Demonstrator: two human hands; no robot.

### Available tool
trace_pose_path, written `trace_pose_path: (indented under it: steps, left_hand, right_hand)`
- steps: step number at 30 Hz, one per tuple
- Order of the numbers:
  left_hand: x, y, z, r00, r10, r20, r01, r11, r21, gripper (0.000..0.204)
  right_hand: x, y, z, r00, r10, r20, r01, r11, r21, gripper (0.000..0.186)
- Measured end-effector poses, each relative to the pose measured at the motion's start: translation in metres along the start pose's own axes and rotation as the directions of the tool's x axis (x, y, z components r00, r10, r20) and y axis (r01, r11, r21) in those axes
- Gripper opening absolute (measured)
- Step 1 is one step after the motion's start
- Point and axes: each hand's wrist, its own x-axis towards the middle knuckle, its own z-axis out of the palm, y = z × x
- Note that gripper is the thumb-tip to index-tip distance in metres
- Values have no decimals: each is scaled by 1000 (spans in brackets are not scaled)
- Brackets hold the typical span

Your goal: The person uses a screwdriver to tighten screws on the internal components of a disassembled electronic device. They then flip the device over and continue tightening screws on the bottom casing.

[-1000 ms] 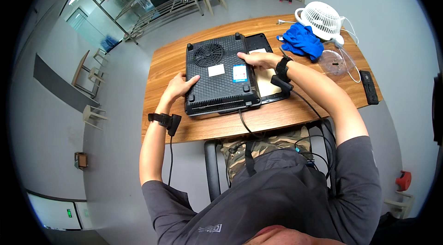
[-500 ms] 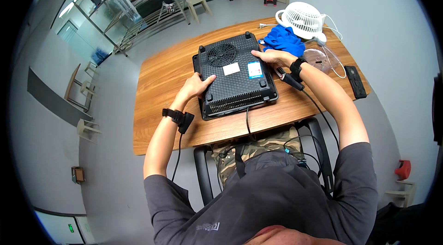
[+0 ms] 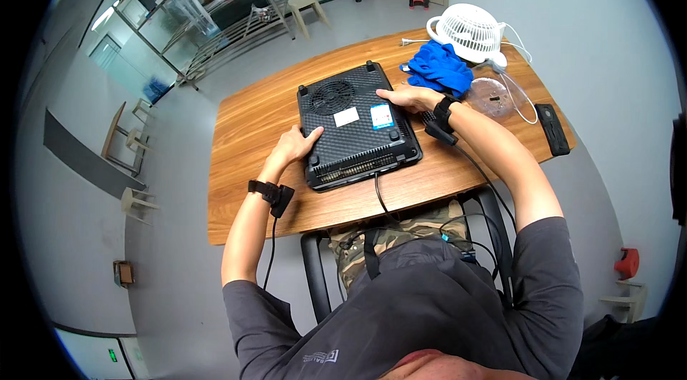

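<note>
A black induction cooker (image 3: 354,140) lies underside up on the table, its round fan grille, corner feet, vent slots and two stickers showing. My left hand (image 3: 294,144) grips its left edge, thumb over the underside and fingers hidden along the side. My right hand (image 3: 409,97) holds the right edge, thumb resting on the underside and its fingers partly hidden. A black cord (image 3: 378,194) runs from the cooker's near edge toward my lap. Each wrist wears a black strap with a small cabled box.
On the wooden table (image 3: 247,144), right of the cooker, are a bunched blue cloth (image 3: 440,69), a white fan (image 3: 469,29) with its cord, a clear round cover (image 3: 492,96) and a long black object (image 3: 552,128). A metal rack (image 3: 215,18) stands beyond the table.
The cooker has shifted slightly left and toward me and sits lower and flatter. Both my hands have moved along with it, still holding its sides.
</note>
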Motion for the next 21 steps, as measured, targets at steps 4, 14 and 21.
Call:
trace_pose_path:
  steps: [4, 14, 21]
  left_hand:
    - [3, -2, 1, 1000, -13, 11, 13, 1000, 4, 95]
    - [0, 15, 4, 999, -36, -33, 41, 985, 169, 96]
    - [-12, 33, -4, 1000, -5, -23, 14, 922, 387, 94]
  right_hand:
    - [8, -3, 3, 997, 20, -71, -25, 998, -64, 84]
    - [13, -5, 4, 997, 28, -77, -35, 996, -85, 79]
    - [-12, -20, 2, 994, 69, -80, -79, 988, -129, 82]
